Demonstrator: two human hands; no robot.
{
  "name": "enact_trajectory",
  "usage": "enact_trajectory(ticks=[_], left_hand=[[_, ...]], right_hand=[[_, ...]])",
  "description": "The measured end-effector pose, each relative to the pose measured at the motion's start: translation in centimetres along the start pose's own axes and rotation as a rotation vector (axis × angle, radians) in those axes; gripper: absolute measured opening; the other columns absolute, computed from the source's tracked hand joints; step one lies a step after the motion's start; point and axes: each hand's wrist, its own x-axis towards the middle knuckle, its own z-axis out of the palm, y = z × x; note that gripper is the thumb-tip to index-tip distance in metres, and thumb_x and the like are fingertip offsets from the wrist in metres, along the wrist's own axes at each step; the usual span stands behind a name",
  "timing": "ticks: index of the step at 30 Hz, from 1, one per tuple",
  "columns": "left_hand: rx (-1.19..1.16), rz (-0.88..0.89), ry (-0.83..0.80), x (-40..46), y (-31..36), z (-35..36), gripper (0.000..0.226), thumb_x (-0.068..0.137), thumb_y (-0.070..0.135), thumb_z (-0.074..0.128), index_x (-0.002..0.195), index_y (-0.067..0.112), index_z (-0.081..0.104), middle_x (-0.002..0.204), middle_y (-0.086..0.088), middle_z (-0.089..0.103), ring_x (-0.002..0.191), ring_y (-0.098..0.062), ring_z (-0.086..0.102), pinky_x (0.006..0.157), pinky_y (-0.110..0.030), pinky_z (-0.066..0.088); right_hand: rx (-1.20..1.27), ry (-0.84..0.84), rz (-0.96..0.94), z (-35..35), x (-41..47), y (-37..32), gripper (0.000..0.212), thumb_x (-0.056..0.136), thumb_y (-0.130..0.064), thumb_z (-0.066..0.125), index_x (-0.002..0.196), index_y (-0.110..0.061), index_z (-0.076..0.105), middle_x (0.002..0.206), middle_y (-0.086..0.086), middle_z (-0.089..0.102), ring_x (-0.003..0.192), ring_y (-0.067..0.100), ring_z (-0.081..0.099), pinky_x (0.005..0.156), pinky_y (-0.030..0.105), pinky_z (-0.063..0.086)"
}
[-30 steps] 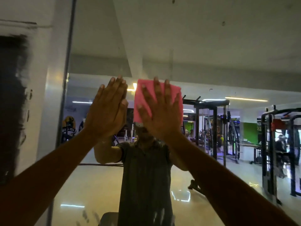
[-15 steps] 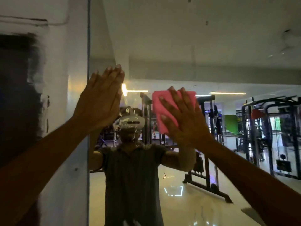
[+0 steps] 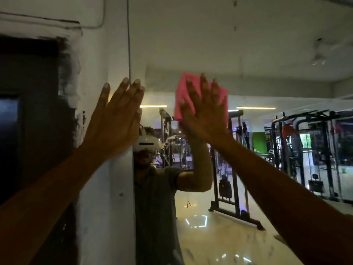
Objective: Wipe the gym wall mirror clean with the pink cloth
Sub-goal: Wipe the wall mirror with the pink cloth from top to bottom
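— What do you have at the far left?

— From my seat, a dark painted patch on the wall (image 3: pixel 34 111), then a pale strip of pillar, then the mirror's edge (image 3: pixel 129 54) running straight up. My left hand (image 3: pixel 116 119) lies flat across that edge, fingers straight and close together, holding nothing. It looks like a brace, palm to the glass.

— And the cloth?

— The pink cloth (image 3: pixel 181 100) is just right of the left hand, high on the mirror (image 3: pixel 248 44), about level with it. My right hand (image 3: pixel 206 115) is spread over it, fingers straight and fanned, pressing it to the glass rather than curling round it. Cloth shows past the fingertips and on both sides of the palm.

— So which way does the wipe go?

— I judge to the right. The cloth sits near the mirror's left edge, so the wide unwiped glass, showing gym racks (image 3: pixel 305 150) and ceiling, lies rightward and below. The right hand is the one on the cloth; the left hand is apart from it.

— Any risk?

— With a flat palm, the cloth could bunch or slip under a hard stroke.
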Motion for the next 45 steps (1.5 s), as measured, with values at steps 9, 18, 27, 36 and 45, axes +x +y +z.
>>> enact_trajectory(ticks=[9, 18, 27, 36, 45], left_hand=[[-0.114, -0.051, -0.045, -0.6, -1.5, 0.2, 0.063, 0.114, 0.034, 0.023, 0.172, 0.008, 0.020, 0.181, -0.010, 0.015, 0.168, -0.027, 0.012, 0.136, -0.051, 0.011], [-0.175, -0.013, 0.057, -1.6, -2.0, 0.5, 0.060, 0.115, 0.028, 0.027, 0.168, -0.001, 0.030, 0.177, -0.019, 0.023, 0.166, -0.035, 0.020, 0.133, -0.059, 0.022], [-0.111, -0.019, -0.085, -4.7, 1.1, 0.2, 0.066, 0.115, 0.040, 0.017, 0.172, 0.007, 0.021, 0.181, -0.013, 0.011, 0.169, -0.030, 0.005, 0.135, -0.058, 0.013], [-0.023, -0.020, -0.103, -6.6, 3.9, 0.4, 0.064, 0.115, 0.037, 0.017, 0.170, 0.005, 0.025, 0.180, -0.016, 0.015, 0.168, -0.036, 0.008, 0.133, -0.062, 0.016], [-0.071, -0.066, -0.110, -7.3, 4.2, 0.6, 0.066, 0.115, 0.042, 0.014, 0.171, 0.008, 0.027, 0.180, -0.012, 0.016, 0.169, -0.032, 0.006, 0.134, -0.061, 0.014]], right_hand=[[0.044, -0.066, -0.142, 0.7, -2.0, 1.1, 0.073, 0.111, -0.068, 0.014, 0.175, -0.037, 0.000, 0.184, 0.006, -0.011, 0.169, 0.038, -0.010, 0.130, 0.076, -0.004], [0.049, -0.096, -0.358, 1.1, -6.4, -2.6, 0.077, 0.111, -0.070, 0.009, 0.176, -0.031, 0.013, 0.185, 0.008, -0.004, 0.170, 0.037, -0.009, 0.131, 0.066, -0.013], [0.103, -0.091, -0.274, 2.2, -11.6, -4.3, 0.076, 0.111, -0.068, 0.016, 0.176, -0.029, 0.014, 0.184, 0.011, -0.004, 0.170, 0.038, -0.008, 0.130, 0.074, 0.006], [0.154, -0.050, -0.096, 2.7, -12.3, -4.8, 0.078, 0.110, -0.069, 0.022, 0.177, -0.030, 0.012, 0.184, 0.013, -0.005, 0.169, 0.041, -0.010, 0.131, 0.072, -0.005], [0.181, -0.055, 0.012, 2.3, -9.2, -5.6, 0.083, 0.108, -0.074, 0.024, 0.177, -0.030, 0.009, 0.184, 0.014, -0.005, 0.168, 0.045, -0.007, 0.130, 0.073, -0.004]])
